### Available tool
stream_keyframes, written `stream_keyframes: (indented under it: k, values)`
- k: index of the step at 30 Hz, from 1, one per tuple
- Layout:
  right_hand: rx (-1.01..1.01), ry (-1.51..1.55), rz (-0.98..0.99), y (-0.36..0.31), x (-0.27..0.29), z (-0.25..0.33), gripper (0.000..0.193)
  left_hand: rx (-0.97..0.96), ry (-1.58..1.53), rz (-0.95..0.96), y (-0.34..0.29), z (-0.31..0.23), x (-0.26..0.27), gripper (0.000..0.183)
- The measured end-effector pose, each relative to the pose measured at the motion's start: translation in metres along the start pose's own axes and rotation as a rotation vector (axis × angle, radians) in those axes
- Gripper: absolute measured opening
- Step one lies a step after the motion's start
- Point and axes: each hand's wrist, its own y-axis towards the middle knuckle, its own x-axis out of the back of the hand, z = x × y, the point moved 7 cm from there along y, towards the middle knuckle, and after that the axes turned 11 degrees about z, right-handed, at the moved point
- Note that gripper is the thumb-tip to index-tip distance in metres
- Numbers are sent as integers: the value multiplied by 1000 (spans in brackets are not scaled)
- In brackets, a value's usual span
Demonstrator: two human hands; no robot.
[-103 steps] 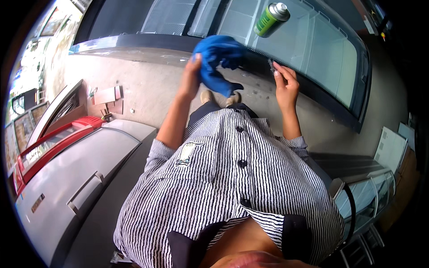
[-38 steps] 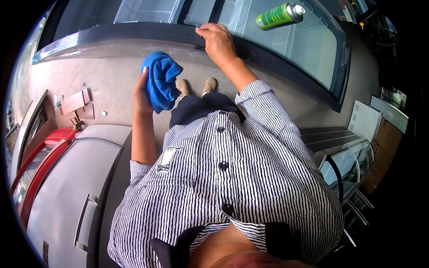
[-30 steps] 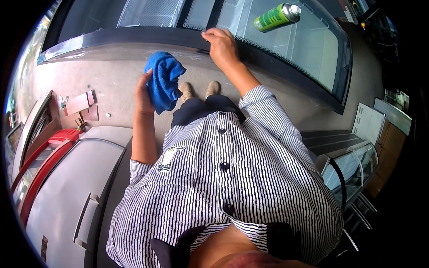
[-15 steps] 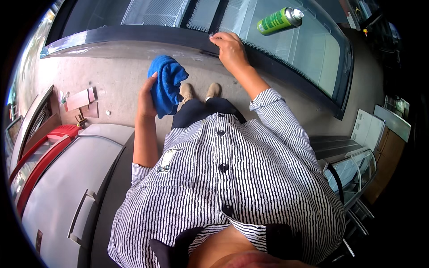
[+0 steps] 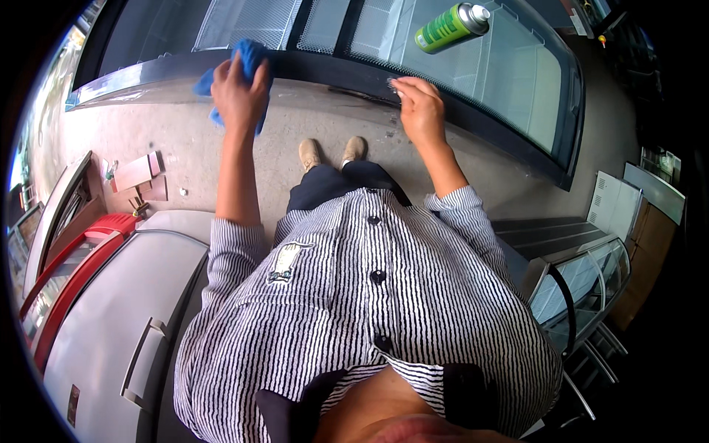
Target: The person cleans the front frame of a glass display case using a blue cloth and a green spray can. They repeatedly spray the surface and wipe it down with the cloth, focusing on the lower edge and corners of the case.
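Observation:
My left hand grips a bunched blue cloth against the dark front edge of a glass-topped case. Part of the cloth hangs down below my fingers. Near the same edge, farther right, my right hand is closed in a pinch. A tiny greyish, see-through bit shows at its fingertips, too small to name. On the case's glass top a green spray can with a white nozzle appears tilted, above and right of my right hand.
Wire mesh baskets show through the glass. A grey appliance with a handle stands at my left, beside a red-framed unit. Cardboard pieces lie on the concrete floor. Another glass-lidded unit stands at my right.
My left hand has carried the blue cloth up and forward onto the case's front edge. My right hand, still pinched, has shifted right and slightly back.

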Motion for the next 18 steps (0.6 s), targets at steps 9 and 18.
stream_keyframes:
  k: [9,18]
  values:
    - [-249,123,-111,-56,38,0,20,-233,29,350,-19,-123,-71,48]
    - [-491,717,-247,-77,42,-53,28,-451,-557,637,-62,-179,-98,36]
